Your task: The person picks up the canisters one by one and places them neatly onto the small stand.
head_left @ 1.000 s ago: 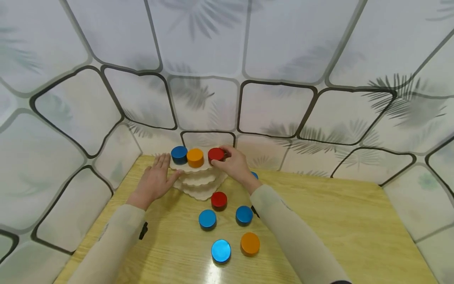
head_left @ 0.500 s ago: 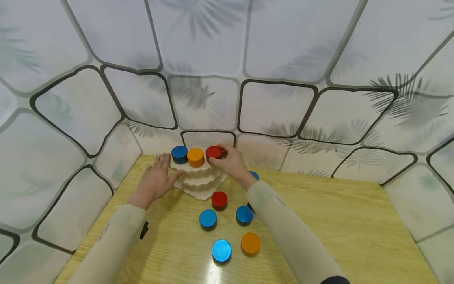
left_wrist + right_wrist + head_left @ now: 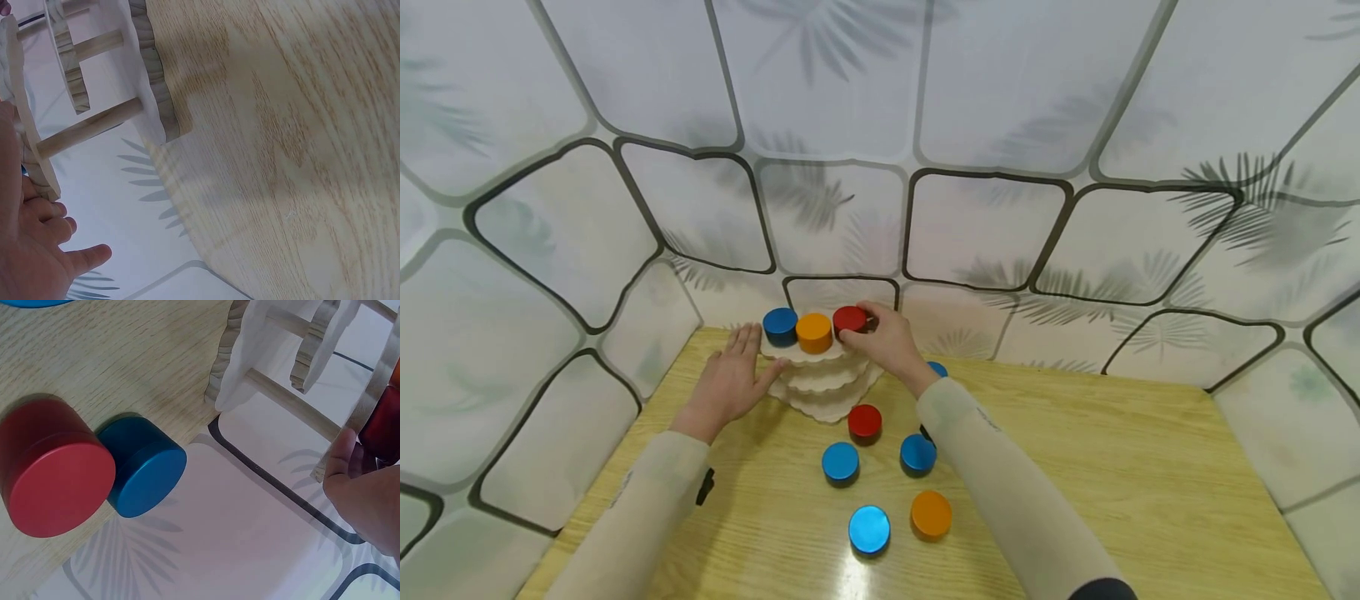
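A pale wooden three-tiered stand (image 3: 820, 381) with scalloped edges stands in the back left corner of the table; round posts (image 3: 94, 128) join its tiers. On its top tier, a blue round tin (image 3: 780, 328), an orange tin (image 3: 814, 334) and a red tin (image 3: 849, 319) form a row. My right hand (image 3: 889, 343) pinches the red tin at the right end, thumb in front; the right wrist view shows this red tin (image 3: 382, 425) partly cut off. With its fingers extended, my left hand (image 3: 724, 383) rests against the left end of the top tier.
In front of the stand lie a red tin (image 3: 865, 425), an orange tin (image 3: 931, 515) and several blue tins (image 3: 869, 531). One more blue tin (image 3: 937, 368) is partly hidden behind my right wrist. A patterned wall (image 3: 985, 225) closes off the table's back and left sides.
My right hand has slid the red tin left along the top tier, up close to the orange one. My left hand stays in place.
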`<state>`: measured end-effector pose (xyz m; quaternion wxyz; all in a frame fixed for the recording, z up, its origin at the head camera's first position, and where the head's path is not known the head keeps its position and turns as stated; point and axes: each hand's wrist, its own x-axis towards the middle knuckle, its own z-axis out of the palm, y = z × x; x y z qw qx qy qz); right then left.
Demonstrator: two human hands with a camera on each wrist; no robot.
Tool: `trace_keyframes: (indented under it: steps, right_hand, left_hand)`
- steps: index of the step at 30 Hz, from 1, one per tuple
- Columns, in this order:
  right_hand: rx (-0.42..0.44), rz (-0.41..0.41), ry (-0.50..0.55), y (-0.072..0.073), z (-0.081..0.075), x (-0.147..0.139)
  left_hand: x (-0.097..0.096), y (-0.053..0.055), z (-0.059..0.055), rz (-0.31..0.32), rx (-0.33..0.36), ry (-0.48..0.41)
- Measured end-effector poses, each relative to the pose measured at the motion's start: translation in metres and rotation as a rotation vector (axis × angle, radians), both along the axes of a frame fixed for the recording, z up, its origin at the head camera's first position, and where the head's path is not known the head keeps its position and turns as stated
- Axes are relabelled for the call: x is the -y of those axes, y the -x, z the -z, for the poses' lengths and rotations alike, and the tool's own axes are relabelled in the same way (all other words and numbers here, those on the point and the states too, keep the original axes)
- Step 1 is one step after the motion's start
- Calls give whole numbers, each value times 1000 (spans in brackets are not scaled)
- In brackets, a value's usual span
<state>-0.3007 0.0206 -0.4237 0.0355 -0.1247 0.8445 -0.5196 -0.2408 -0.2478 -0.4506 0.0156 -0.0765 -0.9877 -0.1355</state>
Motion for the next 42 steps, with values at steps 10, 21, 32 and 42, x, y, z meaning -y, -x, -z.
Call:
trace_keyframes:
  steps: [10,21,32,42]
  right_hand:
    - [-11,2,-26,1,3,0]
    - [22,-6,1,-2,0,-18]
    - [-30,-45,2,-18,2,-60]
    - [-65,-136,12,-44,9,-86]
  left_hand:
    - [-1,0,1,3,11,-1]
    - [-2,2,0,4,21,4]
    - [0,2,-3,1,36,23]
    - [0,2,-6,4,38,24]
